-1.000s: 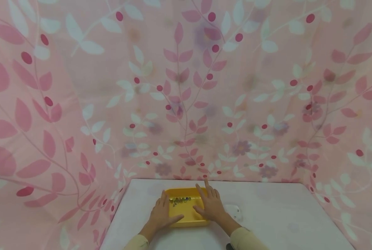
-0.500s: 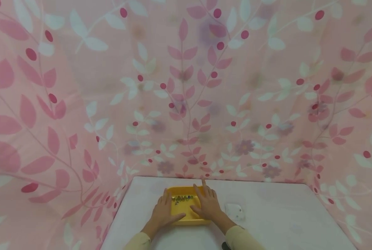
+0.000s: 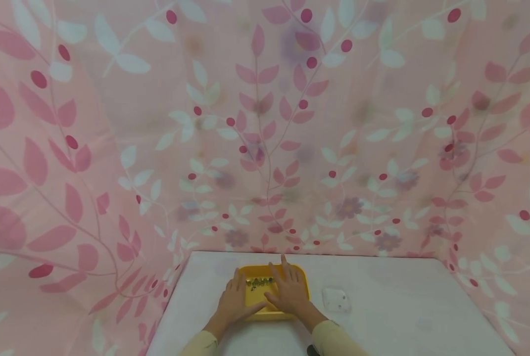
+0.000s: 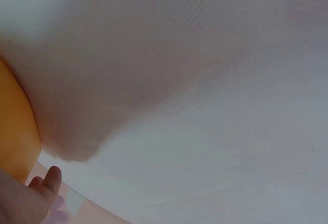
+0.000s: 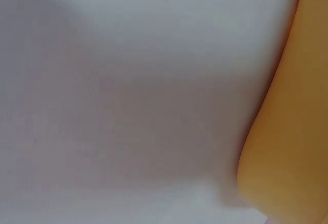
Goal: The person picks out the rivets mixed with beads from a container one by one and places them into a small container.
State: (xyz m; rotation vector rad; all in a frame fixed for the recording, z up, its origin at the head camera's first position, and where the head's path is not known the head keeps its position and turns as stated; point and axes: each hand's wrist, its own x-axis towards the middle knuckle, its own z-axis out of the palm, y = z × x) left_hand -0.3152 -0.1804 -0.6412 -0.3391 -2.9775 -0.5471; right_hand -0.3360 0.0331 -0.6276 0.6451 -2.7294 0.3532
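Note:
A shallow yellow tray (image 3: 308, 284) stands on the white table, with several small glassy marbles (image 3: 260, 282) gathered toward its back left. My left hand (image 3: 232, 301) lies along the tray's left side, fingers straight and thumb stretched over the front rim. Over the right part of the tray, my right hand (image 3: 290, 292) spreads its fingers; whether it touches the tray cannot be told. The left wrist view shows part of my left hand (image 4: 23, 203) beside the tray's outer wall (image 4: 15, 121). In the right wrist view, only the tray's wall (image 5: 292, 131) and table appear.
Right of the tray lies a clear plastic case (image 3: 336, 300) with a few small dots on it. A dark object (image 3: 312, 350) shows partly by the right sleeve. A pink leaf-patterned curtain (image 3: 265, 148) surrounds the white table (image 3: 416, 306) behind and at both sides.
My right hand has shifted left over the tray, baring the tray's right rim. The left hand stays at the left side. The head view has moved slightly.

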